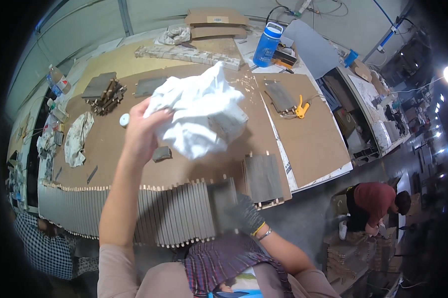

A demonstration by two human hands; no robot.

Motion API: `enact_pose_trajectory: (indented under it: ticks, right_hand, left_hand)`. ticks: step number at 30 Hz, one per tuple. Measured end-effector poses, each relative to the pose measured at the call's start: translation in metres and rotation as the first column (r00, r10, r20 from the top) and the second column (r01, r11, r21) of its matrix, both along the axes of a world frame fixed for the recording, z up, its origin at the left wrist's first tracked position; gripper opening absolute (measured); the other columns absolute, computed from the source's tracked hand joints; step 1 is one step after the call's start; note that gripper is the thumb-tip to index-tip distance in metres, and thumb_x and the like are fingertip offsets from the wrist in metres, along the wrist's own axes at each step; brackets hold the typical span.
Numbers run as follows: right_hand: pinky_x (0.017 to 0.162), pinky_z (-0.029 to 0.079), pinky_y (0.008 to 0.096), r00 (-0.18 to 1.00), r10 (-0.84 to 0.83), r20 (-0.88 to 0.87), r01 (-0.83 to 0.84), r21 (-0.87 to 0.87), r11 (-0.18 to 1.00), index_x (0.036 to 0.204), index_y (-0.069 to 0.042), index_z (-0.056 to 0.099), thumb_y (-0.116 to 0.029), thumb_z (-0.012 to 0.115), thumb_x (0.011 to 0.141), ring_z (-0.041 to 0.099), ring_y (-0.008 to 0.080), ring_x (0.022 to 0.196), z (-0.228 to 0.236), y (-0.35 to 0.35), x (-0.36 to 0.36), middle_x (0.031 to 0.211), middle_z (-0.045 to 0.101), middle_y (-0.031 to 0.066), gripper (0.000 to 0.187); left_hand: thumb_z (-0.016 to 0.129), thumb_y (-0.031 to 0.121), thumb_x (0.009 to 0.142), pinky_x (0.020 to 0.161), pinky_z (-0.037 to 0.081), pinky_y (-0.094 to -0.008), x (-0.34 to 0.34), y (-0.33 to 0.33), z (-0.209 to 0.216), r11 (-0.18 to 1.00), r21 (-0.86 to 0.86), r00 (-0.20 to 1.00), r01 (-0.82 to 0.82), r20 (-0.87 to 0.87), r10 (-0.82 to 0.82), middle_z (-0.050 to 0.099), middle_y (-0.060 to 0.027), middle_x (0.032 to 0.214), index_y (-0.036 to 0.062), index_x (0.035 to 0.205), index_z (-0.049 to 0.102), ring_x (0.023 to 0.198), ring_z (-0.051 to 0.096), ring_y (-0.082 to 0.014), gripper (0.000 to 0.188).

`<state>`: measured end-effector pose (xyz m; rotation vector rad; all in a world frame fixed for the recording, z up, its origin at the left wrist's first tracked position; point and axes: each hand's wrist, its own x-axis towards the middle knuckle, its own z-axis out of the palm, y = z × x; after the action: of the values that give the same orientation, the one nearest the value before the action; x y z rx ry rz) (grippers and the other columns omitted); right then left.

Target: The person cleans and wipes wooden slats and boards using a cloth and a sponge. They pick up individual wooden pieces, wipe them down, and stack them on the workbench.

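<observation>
My bare left hand [143, 126] pinches a crumpled white cloth [199, 111] and holds it up over the table. The cloth hangs loosely and carries a greyish smudge on its right side. My right hand [246, 214], in a dark grey knitted glove with a yellow cuff, grips the right edge of a flat grey board [223, 197]. That board leans at the right end of a long row of upright grey boards [172, 211] along the table's near edge. Small pale pegs stick out of the boards' ends. The gloved fingertips are partly hidden.
Right of my glove lies a stack of grey boards [263, 178]. A yellow clamp [301, 107] sits beside another board [280, 96]. Farther back stand a blue bottle [266, 49] and a bundle of brown sticks [106, 98]. A co-worker [378, 203] bends over stacked boards at right.
</observation>
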<state>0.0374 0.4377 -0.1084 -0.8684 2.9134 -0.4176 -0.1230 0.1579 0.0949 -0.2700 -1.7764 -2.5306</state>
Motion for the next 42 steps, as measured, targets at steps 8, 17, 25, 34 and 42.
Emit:
enact_pose_trajectory:
  ticks: [8, 17, 25, 34, 42]
  right_hand:
    - [0.100, 0.047, 0.0411, 0.733, 0.240, 0.637, 0.653, -0.757, 0.018, 0.118, -0.006, 0.061, -0.018, 0.057, 0.095, 0.058, 0.0285, 0.116, 0.077, 0.041, -0.028, 0.128, 0.058, 0.0152, 0.026]
    - [0.109, 0.041, 0.0438, 0.604, 0.594, 0.532, 0.776, -0.561, -0.286, 0.139, -0.007, 0.043, -0.030, 0.051, 0.100, 0.049, 0.0298, 0.129, 0.081, 0.023, -0.020, 0.141, 0.048, 0.0148, 0.046]
    - [0.116, 0.036, 0.0457, 0.650, 0.691, 0.315, 0.727, -0.522, -0.446, 0.156, -0.007, 0.027, -0.043, 0.042, 0.104, 0.042, 0.0307, 0.140, 0.067, 0.036, -0.018, 0.154, 0.039, 0.0143, 0.064]
    - [0.115, 0.037, 0.0518, 0.331, 0.897, 0.293, 0.919, -0.314, -0.237, 0.158, -0.009, 0.027, -0.053, 0.030, 0.107, 0.040, 0.0336, 0.142, 0.086, 0.036, -0.007, 0.159, 0.033, 0.0170, 0.068]
    - [0.119, 0.032, 0.0407, 0.294, 0.848, -0.441, 0.847, 0.532, -0.016, 0.158, -0.009, 0.027, -0.044, 0.033, 0.109, 0.037, 0.0234, 0.144, 0.099, 0.049, -0.009, 0.158, 0.036, 0.0095, 0.061]
  left_hand:
    - [0.080, 0.020, 0.064, 0.112, 0.032, -0.0601, 0.104, 0.071, -0.028, 0.622, -0.779, 0.773, -0.085, -0.445, -0.453, 0.045, -0.0192, 0.149, 0.0061, 0.101, 0.066, 0.140, 0.040, -0.0411, 0.042]
    - [0.069, -0.002, 0.075, 0.082, 0.058, -0.0401, 0.068, 0.091, -0.079, 0.606, -0.679, 0.892, -0.414, -0.435, 0.123, 0.066, -0.0227, 0.107, -0.0005, 0.115, 0.057, 0.095, 0.069, -0.0382, 0.042]
    - [0.074, 0.016, 0.074, 0.099, 0.051, -0.0474, 0.125, 0.137, -0.051, 0.505, -0.831, 0.472, -0.233, -0.551, -0.689, 0.064, -0.0131, 0.131, 0.0179, 0.119, 0.068, 0.120, 0.061, -0.0315, 0.046]
    - [0.065, -0.004, 0.067, 0.099, 0.048, -0.0453, 0.030, 0.060, -0.085, 0.443, -0.736, 0.828, -0.511, -0.561, 0.023, 0.060, -0.0188, 0.133, 0.0101, 0.114, 0.071, 0.119, 0.057, -0.0393, 0.049]
    - [0.077, 0.010, 0.074, 0.105, 0.043, -0.0479, 0.087, 0.101, -0.083, 0.513, -0.808, 0.887, -0.289, -0.427, -0.173, 0.059, -0.0162, 0.133, 0.0052, 0.119, 0.067, 0.124, 0.052, -0.0390, 0.047]
